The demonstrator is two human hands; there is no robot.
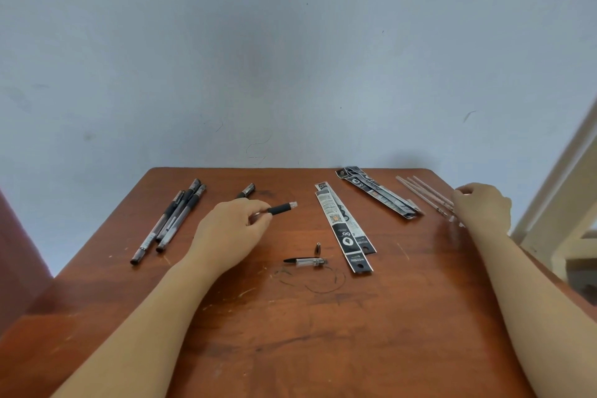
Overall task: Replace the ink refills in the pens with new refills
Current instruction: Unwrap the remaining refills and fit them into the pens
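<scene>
Wooden table (323, 349) below me: my left hand (235, 229) pinches the open pen barrel (282, 208), its black grip pointing right. My right hand (483, 207) curls over the loose refills (426, 195) at the far right; blur hides whether it grips one.

Soft even light; faint shadows; wide-angle bending at edges; right hand (483, 203) blurred.
</scene>
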